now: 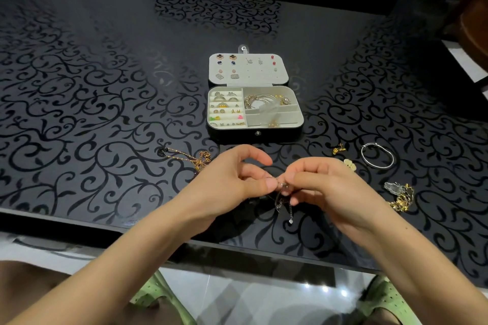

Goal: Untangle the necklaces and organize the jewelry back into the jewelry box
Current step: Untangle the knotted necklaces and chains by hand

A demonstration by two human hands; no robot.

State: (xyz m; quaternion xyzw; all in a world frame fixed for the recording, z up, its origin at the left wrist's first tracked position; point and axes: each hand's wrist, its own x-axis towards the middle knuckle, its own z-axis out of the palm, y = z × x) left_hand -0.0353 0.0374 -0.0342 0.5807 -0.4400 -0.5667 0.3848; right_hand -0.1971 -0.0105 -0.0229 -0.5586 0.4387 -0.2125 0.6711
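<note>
Chain: silver chain (281, 199) pinched between both hands, over the desk (105, 87) near its 6 o'clock edge; can't tell if the tail touches the surface.
Left hand (232, 179): curled, thumb and forefinger pinching the chain from 9 o'clock.
Right hand (324, 185): curled, fingertips pinching the same chain from 3 o'clock; the hands almost meet at the bunch.
Axis: free tail hangs 12-to-6, heart charm at the low end.
Box (237, 134): open, 12 o'clock from the hands, apart from them; its wide compartments sit nearer 1 o'clock, so the right hand looks closer for the drop.
Loose: gold chain (196, 159) at 10 o'clock beside the left hand; bangle (377, 155) at 2 o'clock; gold tangle (401, 198) at 3 o'clock.
Judgement: bunch not yet freed; tease apart along 9–3, gently.
</note>
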